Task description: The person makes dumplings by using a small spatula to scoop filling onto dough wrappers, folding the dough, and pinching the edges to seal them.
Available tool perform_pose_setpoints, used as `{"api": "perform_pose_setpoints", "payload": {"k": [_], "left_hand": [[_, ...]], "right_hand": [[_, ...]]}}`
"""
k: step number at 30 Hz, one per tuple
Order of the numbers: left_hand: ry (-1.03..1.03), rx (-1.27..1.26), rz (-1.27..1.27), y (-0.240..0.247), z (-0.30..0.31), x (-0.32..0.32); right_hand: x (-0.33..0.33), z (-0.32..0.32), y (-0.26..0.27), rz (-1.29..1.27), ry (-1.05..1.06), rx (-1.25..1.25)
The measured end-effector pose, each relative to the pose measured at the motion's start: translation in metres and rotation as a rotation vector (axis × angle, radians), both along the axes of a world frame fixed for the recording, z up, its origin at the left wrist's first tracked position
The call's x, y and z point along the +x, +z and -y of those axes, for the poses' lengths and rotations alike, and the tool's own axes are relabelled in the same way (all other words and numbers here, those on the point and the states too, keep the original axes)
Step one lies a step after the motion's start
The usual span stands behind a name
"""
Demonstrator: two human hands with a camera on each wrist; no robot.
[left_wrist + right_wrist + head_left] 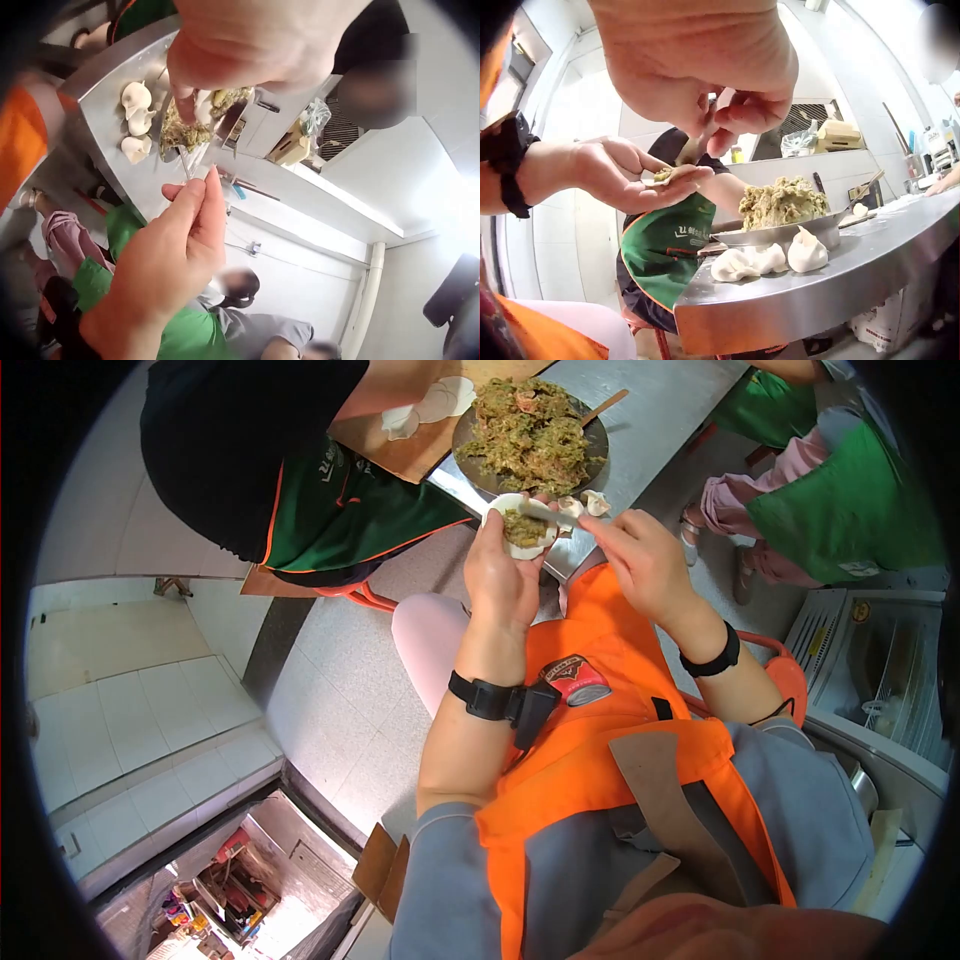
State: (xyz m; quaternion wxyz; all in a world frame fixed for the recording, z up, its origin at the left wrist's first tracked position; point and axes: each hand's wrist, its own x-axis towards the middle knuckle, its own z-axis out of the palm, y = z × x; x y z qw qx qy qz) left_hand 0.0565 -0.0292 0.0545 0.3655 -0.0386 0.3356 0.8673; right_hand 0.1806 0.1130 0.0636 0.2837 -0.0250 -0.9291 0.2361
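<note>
A round white wrapper [541, 546] with green filling [522, 529] lies across the fingers of the left hand [503, 578], palm up. Pinched in the right hand [640, 560] is a flat spatula [545, 513], its end at the filling. In the right wrist view the left hand [613, 174] holds the wrapper [676, 174] from below, and the right hand [705, 67] is above it. The left wrist view shows the right hand [161, 251] with finger and thumb together on the thin tool [185, 163]; the left hand [247, 45] fills the top.
A wide pan [780, 235] heaped with filling [525, 435] stands on the metal table [855, 277]. Several folded dumplings [808, 251] sit by the table's corner. Wrappers [437, 402] lie on a wooden board [385, 448]. One person in a dark apron [335, 520] is close by at the left.
</note>
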Motion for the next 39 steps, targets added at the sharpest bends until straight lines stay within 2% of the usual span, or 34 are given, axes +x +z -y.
{"api": "perform_pose_setpoints", "payload": {"k": [3,6,12,15,18,21,24,28,30,31,33,37,39], "left_hand": [[0.027,-0.019,-0.016,0.003,0.004,0.003],[0.039,-0.055,-0.001,0.003,0.005,0.006],[-0.106,0.045,0.051,0.015,0.009,0.021],[-0.037,-0.187,-0.07,0.016,0.008,0.031],[-0.165,-0.191,-0.336,0.026,0.012,0.041],[-0.18,-0.168,-0.527,0.018,0.011,0.046],[-0.162,-0.218,-0.629,0.034,0.017,0.052],[-0.078,-0.451,-0.966,0.034,0.023,0.059],[-0.088,-0.343,-0.715,0.05,0.026,0.066],[-0.092,-0.287,-0.59,0.057,0.026,0.068],[-0.06,-0.275,-0.642,0.056,0.026,0.071],[0.021,-0.274,-0.868,0.054,0.025,0.069],[0.126,-0.36,-1.169,0.054,0.025,0.061]], "right_hand": [[0.005,0.002,0.002,0.031,0.079,0.047],[0.001,0.005,-0.002,-0.099,0.046,-0.121],[-0.01,0.014,0.014,-0.053,0.153,-0.245],[-0.012,0.008,0.016,-0.017,0.243,-0.267],[-0.015,0.008,0.023,-0.045,0.21,-0.406],[-0.015,0.008,0.029,0.013,0.211,-0.577],[-0.012,0.009,0.027,0.077,0.178,-0.648],[-0.007,0.016,0.035,0.101,0.212,-1.075],[-0.004,0.018,0.048,0.145,0.234,-1.301],[-0.003,0.016,0.047,0.181,0.265,-1.333],[0.0,0.011,0.045,0.252,0.323,-1.397],[0.002,0.017,0.049,0.144,0.261,-1.119],[0.004,0.025,0.055,0.068,0.225,-1.045]]}}
